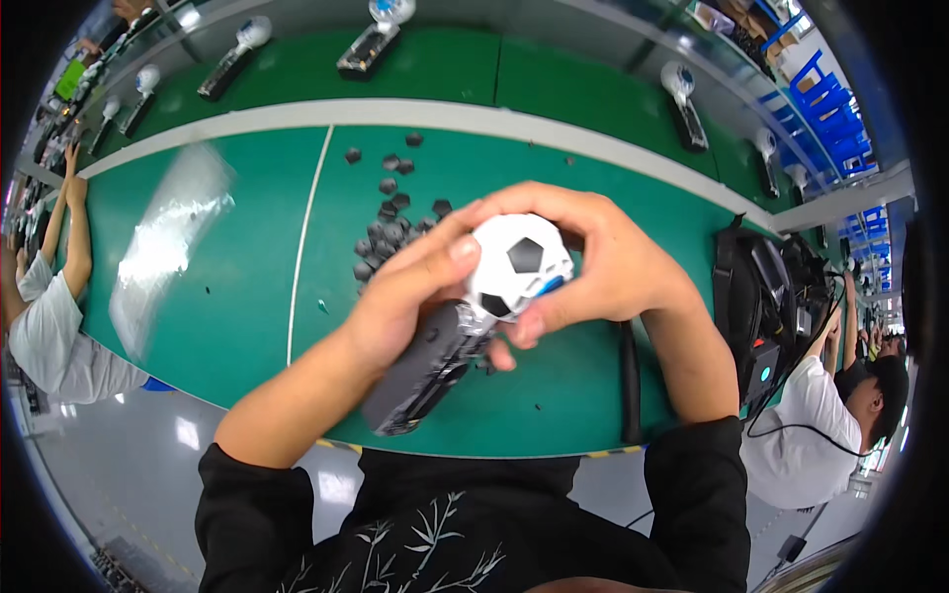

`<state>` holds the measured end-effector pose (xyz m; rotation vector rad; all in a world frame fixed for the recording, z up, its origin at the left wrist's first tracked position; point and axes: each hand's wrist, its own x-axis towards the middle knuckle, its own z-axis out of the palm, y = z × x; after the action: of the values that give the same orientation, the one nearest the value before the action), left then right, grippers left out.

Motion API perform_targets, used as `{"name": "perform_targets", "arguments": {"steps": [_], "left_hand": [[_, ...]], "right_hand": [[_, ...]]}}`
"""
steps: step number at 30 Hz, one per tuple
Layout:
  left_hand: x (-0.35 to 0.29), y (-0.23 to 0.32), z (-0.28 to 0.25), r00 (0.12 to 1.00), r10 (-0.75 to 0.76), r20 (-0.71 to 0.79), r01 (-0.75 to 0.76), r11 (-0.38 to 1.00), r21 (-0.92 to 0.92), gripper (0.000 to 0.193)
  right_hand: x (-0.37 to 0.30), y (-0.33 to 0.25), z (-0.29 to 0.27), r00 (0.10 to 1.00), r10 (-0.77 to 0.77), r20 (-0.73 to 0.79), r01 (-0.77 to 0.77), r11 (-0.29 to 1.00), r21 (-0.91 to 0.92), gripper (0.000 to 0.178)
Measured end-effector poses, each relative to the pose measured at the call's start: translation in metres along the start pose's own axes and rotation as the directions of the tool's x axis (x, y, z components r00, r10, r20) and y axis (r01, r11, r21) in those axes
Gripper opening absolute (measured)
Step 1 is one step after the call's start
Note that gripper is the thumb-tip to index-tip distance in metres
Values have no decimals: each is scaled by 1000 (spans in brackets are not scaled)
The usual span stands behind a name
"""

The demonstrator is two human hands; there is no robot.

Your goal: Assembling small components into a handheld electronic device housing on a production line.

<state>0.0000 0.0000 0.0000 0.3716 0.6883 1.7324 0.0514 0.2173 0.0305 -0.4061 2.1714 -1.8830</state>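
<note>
Soccer-ball gadget, two hands on it
The ball head (504, 247) is mid-view above the green table (563, 415), dark handle (415, 371) toward 7 o'clock. Looks like a steadying step; next move probably calls for firm, even pressure. Left hand (405, 292) half-curled, thumb against the ball; right hand (618, 257) cups its 3 o'clock side. Loose black pieces (393, 232) around 10.

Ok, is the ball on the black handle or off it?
On: the ball sits at the end of the handle, left hand and right hand both touching the ball. Whether it's fastened, I can't tell.
</note>
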Motion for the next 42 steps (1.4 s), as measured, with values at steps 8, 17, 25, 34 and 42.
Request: {"name": "perform_targets", "arguments": {"steps": [8,17,25,34,42], "left_hand": [[25,-4,-2,736,586,-338,-468,802,372,42],[18,-3,-4,703,588,-401,-424,798,429,36],[18,4,-10,643,687,-340,-524,718,459,36],[1,1,-18,612,750,-252,-394,566,724,33],[-1,8,-24,673,654,-344,-426,724,542,39]], "right_hand": [[12,-5,-133,721,-433,-542,31,800,-599,56],[53,71,-191,892,-257,-372,-279,335,-900,53],[178,32,-95,816,-105,-569,-435,538,-722,70],[278,81,-19,644,-140,-752,-620,481,-620,65],[221,78,-82,683,-288,-671,-417,601,-682,60]]}}
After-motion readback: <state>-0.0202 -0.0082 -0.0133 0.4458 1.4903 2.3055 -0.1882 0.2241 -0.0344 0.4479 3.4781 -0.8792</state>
